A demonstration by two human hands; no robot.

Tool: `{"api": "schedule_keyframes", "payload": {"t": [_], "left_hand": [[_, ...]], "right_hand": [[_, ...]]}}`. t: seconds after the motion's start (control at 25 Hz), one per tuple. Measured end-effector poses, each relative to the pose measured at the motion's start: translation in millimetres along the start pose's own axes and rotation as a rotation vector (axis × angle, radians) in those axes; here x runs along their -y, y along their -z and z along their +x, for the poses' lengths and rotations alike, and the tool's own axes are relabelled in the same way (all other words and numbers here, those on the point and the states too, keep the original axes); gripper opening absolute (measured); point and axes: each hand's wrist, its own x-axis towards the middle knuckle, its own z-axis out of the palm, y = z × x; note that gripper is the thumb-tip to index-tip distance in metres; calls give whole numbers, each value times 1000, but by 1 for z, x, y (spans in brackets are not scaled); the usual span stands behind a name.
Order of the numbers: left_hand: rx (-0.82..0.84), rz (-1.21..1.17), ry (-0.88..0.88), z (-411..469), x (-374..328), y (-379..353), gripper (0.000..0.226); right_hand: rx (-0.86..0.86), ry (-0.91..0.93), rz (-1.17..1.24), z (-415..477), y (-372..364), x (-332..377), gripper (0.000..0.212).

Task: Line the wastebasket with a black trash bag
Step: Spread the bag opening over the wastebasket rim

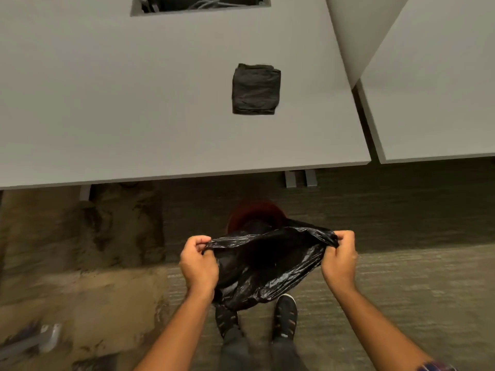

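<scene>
I hold a black trash bag stretched open between both hands, above the floor and in front of my feet. My left hand pinches the left side of its mouth, and my right hand pinches the right side. The bag's body hangs down toward my shoes. Just beyond the bag, a dark red wastebasket stands on the carpet; the bag covers most of it and only its far rim shows. A folded stack of black bags lies on the grey table.
The grey table fills the upper view, its front edge just past the wastebasket. A second table adjoins at the right. Table legs stand behind the basket. My shoes are on the carpet. Blurred grey objects lie at bottom left.
</scene>
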Motion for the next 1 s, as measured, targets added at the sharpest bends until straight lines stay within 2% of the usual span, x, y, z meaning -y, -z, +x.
{"api": "schedule_keyframes", "payload": {"t": [0.16, 0.28, 0.4, 0.52, 0.6, 0.68, 0.76, 0.88, 1.0], "left_hand": [[-14, -64, 2, 44, 50, -58, 41], [23, -115, 67, 79, 92, -94, 30], [263, -189, 245, 113, 132, -116, 16], [531, -217, 381, 154, 155, -130, 26], [594, -281, 452, 183, 163, -142, 30], [545, -306, 484, 208, 166, -156, 30], [525, -295, 453, 229, 170, -175, 24], [603, -273, 359, 258, 175, -200, 18], [774, -264, 313, 285, 183, -213, 26]], "right_hand": [[21, -19, 14, 51, -52, -53, 26], [75, -75, 4, 82, -90, -95, 22], [274, -257, 69, 110, -113, -135, 20], [526, -323, 114, 142, -122, -167, 23], [603, -313, 114, 167, -129, -180, 18], [574, -324, 159, 192, -141, -186, 10], [555, -392, 285, 214, -161, -187, 13], [572, -528, 539, 239, -201, -181, 19], [509, -549, 572, 261, -235, -178, 21]]}}
